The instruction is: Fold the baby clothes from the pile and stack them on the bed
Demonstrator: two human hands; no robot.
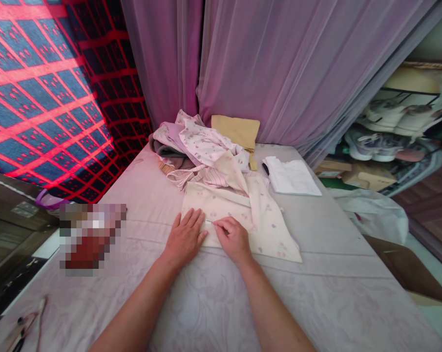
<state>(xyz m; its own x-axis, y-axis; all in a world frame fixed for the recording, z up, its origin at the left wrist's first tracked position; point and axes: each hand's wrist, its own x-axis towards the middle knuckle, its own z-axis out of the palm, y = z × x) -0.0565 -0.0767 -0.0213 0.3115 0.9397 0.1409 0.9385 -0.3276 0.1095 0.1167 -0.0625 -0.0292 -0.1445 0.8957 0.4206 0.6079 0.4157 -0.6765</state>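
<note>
A cream garment [268, 234] with small printed motifs lies partly spread on the bed, its upper part bunched. My left hand [186, 232] rests flat on its left side, fingers stretched out. My right hand [232, 237] is closed in a pinch on the garment, its thumb and forefinger at a small white tag [208, 222]. That tag sits between my two hands. Just beyond, a heap of clothes [209, 142] touches the garment, with pink-white floral, lilac and dark grey pieces in it.
A folded white garment [294, 176] lies to the right, and a folded yellow cloth [235, 131] behind the heap. Purple curtains [253, 63] hang at the back. A cable [40, 318] lies front left, near a blurred-out object [91, 239]. Shoes [378, 146] stand on a rack at right.
</note>
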